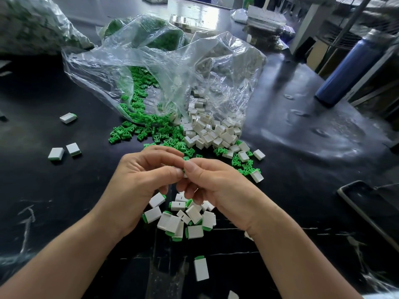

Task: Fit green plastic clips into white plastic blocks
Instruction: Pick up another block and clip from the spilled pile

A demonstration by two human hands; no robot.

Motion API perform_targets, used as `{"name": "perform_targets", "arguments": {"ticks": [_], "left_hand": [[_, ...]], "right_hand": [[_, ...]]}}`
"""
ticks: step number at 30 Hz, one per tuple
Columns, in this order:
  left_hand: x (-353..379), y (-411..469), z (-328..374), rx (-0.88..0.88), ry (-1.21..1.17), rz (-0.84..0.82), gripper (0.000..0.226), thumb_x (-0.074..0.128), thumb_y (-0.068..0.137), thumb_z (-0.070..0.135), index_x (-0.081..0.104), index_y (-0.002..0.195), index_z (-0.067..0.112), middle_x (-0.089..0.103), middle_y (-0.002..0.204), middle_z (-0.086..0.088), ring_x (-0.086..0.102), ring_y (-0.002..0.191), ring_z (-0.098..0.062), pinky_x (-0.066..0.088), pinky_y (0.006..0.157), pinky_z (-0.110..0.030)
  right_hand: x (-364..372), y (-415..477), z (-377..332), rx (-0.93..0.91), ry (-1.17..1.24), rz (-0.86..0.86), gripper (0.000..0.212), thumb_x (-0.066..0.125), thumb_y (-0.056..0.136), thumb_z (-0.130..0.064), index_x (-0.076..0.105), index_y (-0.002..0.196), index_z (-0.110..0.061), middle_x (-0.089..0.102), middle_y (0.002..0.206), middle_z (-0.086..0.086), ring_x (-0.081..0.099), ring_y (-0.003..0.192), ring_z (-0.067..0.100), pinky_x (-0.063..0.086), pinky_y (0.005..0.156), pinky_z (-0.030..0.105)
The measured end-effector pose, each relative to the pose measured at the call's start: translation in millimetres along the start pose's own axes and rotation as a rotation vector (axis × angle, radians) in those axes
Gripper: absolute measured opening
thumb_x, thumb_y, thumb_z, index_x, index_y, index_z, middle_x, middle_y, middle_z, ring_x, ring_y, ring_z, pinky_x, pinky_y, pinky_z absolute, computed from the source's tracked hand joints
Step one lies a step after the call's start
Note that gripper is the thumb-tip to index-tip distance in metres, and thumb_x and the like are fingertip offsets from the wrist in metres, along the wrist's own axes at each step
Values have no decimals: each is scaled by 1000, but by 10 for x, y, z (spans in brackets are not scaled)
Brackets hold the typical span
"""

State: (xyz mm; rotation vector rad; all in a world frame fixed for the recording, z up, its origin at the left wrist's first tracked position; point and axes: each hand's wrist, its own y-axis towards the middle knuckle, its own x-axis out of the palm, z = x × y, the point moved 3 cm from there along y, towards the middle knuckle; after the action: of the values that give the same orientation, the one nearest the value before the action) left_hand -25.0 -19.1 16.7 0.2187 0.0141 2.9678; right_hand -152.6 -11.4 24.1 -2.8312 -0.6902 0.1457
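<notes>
Fingers (191,167) on a small white block (185,175), green-tipped.

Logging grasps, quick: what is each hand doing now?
Left hand: fingers pinch a small green-and-white piece, mostly hidden.
Right hand: fingers pinch the same piece.

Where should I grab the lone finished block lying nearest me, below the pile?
Pinch the finished block across its two long white sides, from above. It lies flat and alone on the table, long sides bare, its green clip end pointing away from you.
</notes>
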Motion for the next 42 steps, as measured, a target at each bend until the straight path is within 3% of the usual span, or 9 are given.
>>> {"name": "perform_targets", "arguments": {"ticks": [6,10,16,27,33,37,42], "left_hand": [[-9,-7,-24,-61,-29,-76,13,63,57,8,74,64,9,72,79,-12,53,48,-9,42,42,-18],[-13,8,-36,-51,-38,-116,27,70,48,26,74,69,9,66,67,-19,55,52,-17,47,47,-20],[-16,14,-27,-85,-46,-114,30,69,46,25,75,69,8,62,88,-35,55,54,-23,47,45,-22],[35,-5,-29,-107,-105,-82,22,67,41,24,71,57,9,67,76,-25,47,39,-10,41,40,-20],[59,-7,-48,-104,-131,-54,22,66,41,24,71,56,9,67,68,-21,44,36,-10,41,38,-22],[70,-5,-40,-106,-131,-46,22,66,41,24,71,57,9,65,74,-28,44,36,-10,41,39,-22],[61,-10,-49,-107,-145,-40,20,66,41,24,70,55,10,71,80,-14,45,37,-10,42,40,-22]], "right_hand": [[-15,5,-6,4,-50,7,25,42,97,-17,55,75,-17,56,69,-7,48,59,2,37,56,18],[-29,-10,-24,-2,-78,-1,24,41,98,-16,55,78,-17,57,74,-2,49,62,4,38,58,20],[-8,-7,-27,17,-98,3,26,41,98,-17,54,75,-18,53,66,-8,46,58,4,37,57,19],[62,4,25,14,-3,39,29,41,97,-17,50,71,-19,46,62,-9,38,56,4,33,54,17],[93,1,-14,-19,32,17,28,33,100,-14,56,93,-29,49,46,-20,42,46,-5,33,50,7],[103,-27,-67,-54,70,-19,29,30,100,-9,54,90,-23,53,44,-20,48,44,-9,35,49,3],[103,-16,-54,-63,77,-4,26,33,99,-8,55,92,-20,53,44,-22,49,46,-11,35,50,2]]}}
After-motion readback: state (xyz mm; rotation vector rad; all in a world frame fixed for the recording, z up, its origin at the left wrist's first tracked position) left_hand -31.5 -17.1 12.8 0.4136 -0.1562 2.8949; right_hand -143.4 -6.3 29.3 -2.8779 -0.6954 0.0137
